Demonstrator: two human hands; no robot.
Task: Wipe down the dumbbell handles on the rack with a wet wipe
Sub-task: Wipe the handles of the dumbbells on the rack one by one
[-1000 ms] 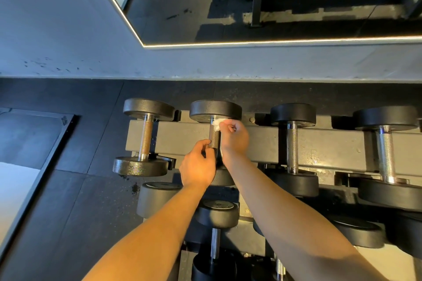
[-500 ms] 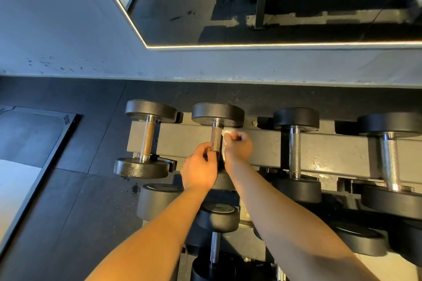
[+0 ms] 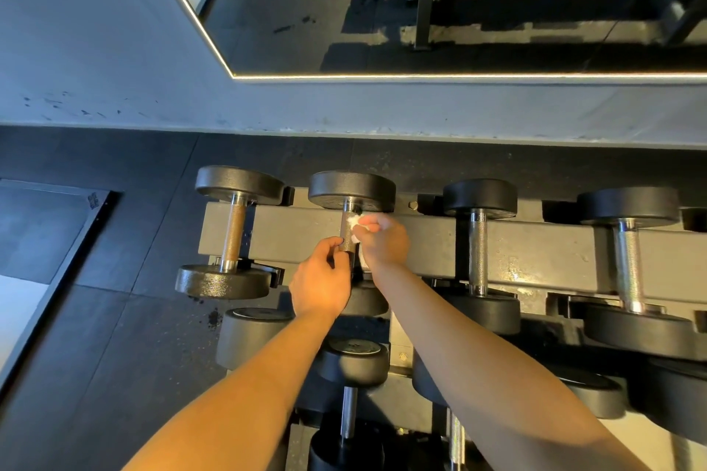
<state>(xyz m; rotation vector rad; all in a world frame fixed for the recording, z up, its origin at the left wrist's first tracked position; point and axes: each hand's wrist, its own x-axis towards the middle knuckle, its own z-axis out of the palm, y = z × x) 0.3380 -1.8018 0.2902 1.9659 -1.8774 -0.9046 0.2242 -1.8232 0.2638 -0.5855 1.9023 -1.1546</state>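
Head | dumbbell handle (image 3: 347, 231) runs near-far | left hand (image 3: 321, 285) grips it | right hand (image 3: 384, 243) pinches wipe (image 3: 354, 222)

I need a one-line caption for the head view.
The right hand presses a wet wipe against the second dumbbell's handle; the left hand holds its near end.

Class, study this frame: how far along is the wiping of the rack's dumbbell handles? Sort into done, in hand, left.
Done: nothing certain. The leftmost handle looks dull brown, and I cannot tell whether it has been wiped. In hand: the right hand presses the white wipe on the second handle while the left hand grips its lower end. Left, probably: the third handle, fourth handle and lower-tier handles.
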